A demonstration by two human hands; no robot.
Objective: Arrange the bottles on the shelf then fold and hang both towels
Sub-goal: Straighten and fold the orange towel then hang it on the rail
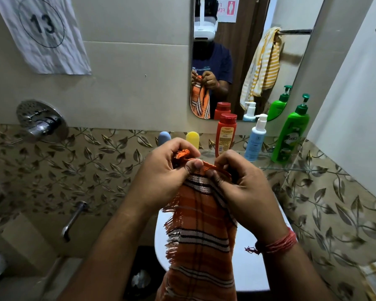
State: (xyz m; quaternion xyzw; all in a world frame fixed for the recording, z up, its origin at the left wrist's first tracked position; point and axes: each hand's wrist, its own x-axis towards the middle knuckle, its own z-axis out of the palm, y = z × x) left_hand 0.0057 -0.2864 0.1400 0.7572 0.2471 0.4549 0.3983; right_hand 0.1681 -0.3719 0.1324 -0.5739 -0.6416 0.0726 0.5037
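Note:
An orange towel (pixel 201 233) with black and white stripes hangs down in front of me, over the white basin. My left hand (pixel 163 172) and my right hand (pixel 245 190) both pinch its top edge, close together. On the glass shelf (pixel 291 168) behind stand a red bottle (pixel 225 133), a blue-white pump bottle (pixel 256 140) and a green pump bottle (pixel 291 135). A blue bottle (pixel 164 136) and a yellow bottle (pixel 192 137) peek out above my left hand. A yellow-striped towel (pixel 263 66) shows in the mirror, draped on a rail.
A white basin (pixel 250 263) lies below the towel. A chrome valve (pixel 41 122) and a spout (pixel 74 220) are on the left wall. The mirror (pixel 243 51) hangs above the shelf. A paper sheet marked 13 (pixel 41 31) is taped up at top left.

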